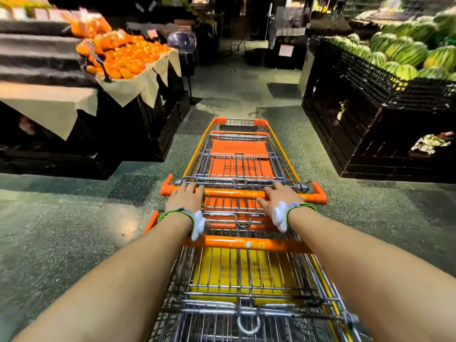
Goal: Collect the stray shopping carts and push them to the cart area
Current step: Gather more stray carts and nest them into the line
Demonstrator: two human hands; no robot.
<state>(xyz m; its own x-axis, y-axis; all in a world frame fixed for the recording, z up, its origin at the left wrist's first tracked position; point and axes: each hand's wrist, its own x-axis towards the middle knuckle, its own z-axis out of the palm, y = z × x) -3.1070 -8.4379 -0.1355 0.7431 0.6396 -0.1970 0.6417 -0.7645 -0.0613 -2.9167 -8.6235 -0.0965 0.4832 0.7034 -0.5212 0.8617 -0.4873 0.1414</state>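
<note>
Nested wire shopping carts with orange trim stretch away from me down the aisle. The front cart (240,154) has an orange handle bar (237,194). My left hand (186,197) rests on the left part of that bar, fingers curled over it. My right hand (274,197) lies on the right part, fingers over the bar. Both wrists wear green-edged bands with white tags. A nearer cart (246,280) with a yellow panel sits under my forearms, its own orange handle (246,244) just behind my wrists.
A black produce stand with oranges (123,58) on brown paper stands at the left. A black crate bin of watermelons (399,53) stands at the right. The green speckled floor (234,95) runs between them toward dark displays at the back.
</note>
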